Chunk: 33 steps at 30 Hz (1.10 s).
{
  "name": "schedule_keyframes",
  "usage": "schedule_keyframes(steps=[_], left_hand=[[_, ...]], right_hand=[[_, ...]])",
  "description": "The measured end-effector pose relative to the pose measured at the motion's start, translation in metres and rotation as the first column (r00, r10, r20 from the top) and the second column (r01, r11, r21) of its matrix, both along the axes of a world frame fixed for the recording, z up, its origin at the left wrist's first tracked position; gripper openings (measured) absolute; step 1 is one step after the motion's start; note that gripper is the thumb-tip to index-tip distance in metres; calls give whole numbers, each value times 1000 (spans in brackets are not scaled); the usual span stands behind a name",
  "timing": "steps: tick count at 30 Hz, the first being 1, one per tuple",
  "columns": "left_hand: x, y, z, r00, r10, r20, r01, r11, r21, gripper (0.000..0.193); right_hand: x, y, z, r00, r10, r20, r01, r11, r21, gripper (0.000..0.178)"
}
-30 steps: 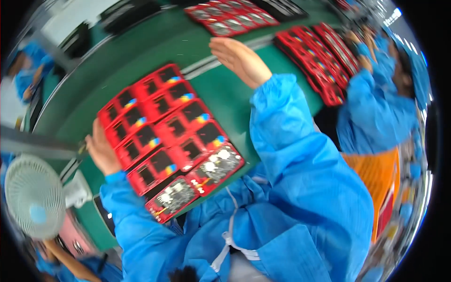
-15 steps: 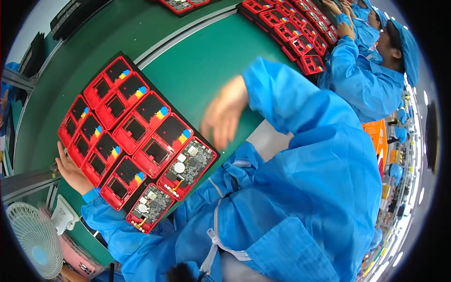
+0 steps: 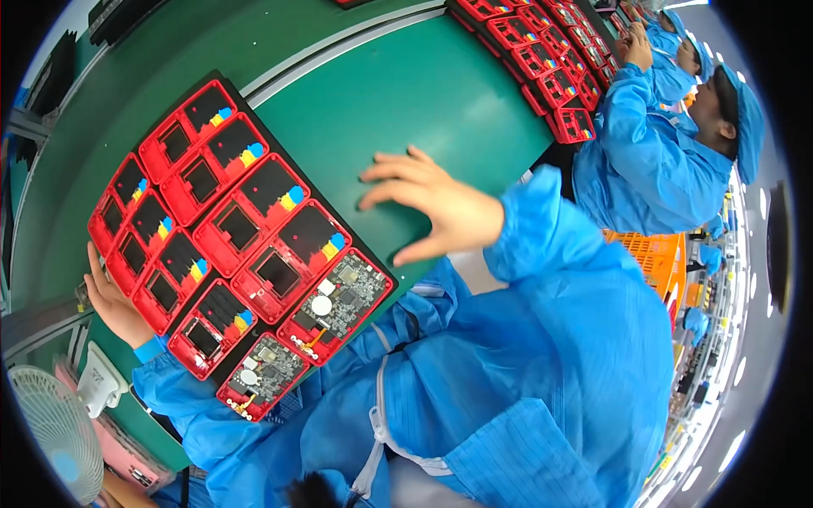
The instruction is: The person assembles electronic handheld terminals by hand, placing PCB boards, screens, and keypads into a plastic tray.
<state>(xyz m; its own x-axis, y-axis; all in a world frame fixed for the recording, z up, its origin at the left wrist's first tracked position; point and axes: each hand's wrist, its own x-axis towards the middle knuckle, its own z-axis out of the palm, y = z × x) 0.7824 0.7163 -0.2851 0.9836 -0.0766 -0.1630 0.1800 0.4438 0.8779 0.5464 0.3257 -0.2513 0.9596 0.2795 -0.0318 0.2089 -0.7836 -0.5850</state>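
A black tray (image 3: 246,349) lies across the left of the head view. It carries several red device housings (image 3: 203,182), each with a dark panel, a square window and blue and yellow tabs. At its near end, two red housings hold exposed circuit boards (image 3: 343,295) with a white round part. My left hand (image 3: 117,306) grips the tray's left side, its fingers along the edge and partly hidden by it. To the tray's right, my right hand (image 3: 436,203) hovers above the green work surface (image 3: 347,118), open, fingers spread and holding nothing.
More red housings (image 3: 542,63) are stacked at the far right, near co-workers in blue (image 3: 652,161). A metal rail (image 3: 339,46) divides the green surface. At the lower left stand a fan (image 3: 55,432) and a white device (image 3: 102,379). An orange crate (image 3: 652,254) is to the right.
My right hand has swung up and slightly right, its fingers spreading away from the tray. My left hand stays at the tray's edge. The view has shifted slightly.
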Motion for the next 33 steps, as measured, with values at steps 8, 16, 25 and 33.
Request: schedule_keyframes(steps=[8,16,25,33], left_hand=[[-8,-2,1,1000,20,9,-20,999,47,56],[-2,-2,-3,999,-9,48,8,1000,25,57],[-5,7,-4,997,23,74,-21,999,-36,55],[-7,1,7,999,-5,45,10,994,-111,56]], right_hand=[[-22,18,-4,993,-110,-45,111,994,19,86],[-18,8,4,991,-121,-52,127,985,116,64],[104,-18,28,866,-440,240,379,888,261,35],[242,-35,4,765,-463,448,406,886,223,63]])
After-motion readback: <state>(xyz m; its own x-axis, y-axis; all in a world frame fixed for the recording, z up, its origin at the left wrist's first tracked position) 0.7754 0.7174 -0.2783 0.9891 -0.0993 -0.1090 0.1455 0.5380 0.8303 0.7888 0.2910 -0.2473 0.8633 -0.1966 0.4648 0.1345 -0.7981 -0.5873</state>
